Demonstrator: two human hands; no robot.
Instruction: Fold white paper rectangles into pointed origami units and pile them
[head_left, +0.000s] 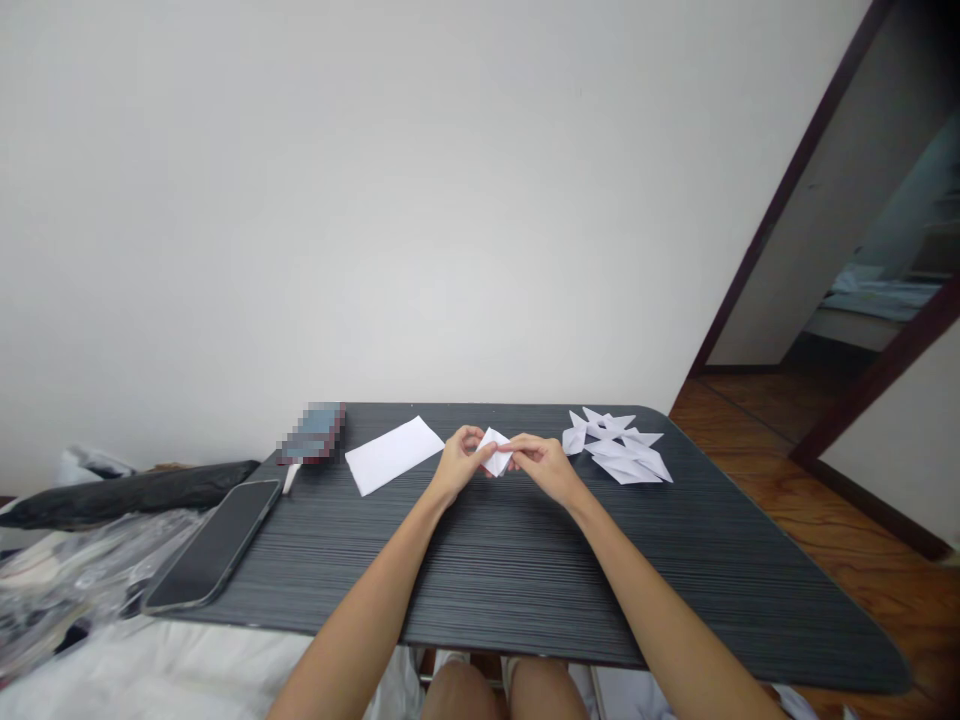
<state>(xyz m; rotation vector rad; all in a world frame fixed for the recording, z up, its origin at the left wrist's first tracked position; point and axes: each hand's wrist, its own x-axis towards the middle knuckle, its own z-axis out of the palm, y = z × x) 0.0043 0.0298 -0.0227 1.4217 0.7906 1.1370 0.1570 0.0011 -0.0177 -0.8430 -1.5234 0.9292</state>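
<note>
Small folded paper (496, 452) held between both hands
It is pinched by the closed fingers of the left hand (457, 462) and right hand (546, 462) above the counter (525, 560), between a flat sheet (393, 454) and folded pieces (619, 448).

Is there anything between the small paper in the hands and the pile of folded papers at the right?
Nothing visible. The left hand and right hand both pinch the small paper, and only dark table surface lies between it and the pile of folded papers. The flat sheet lies on the other side.
</note>
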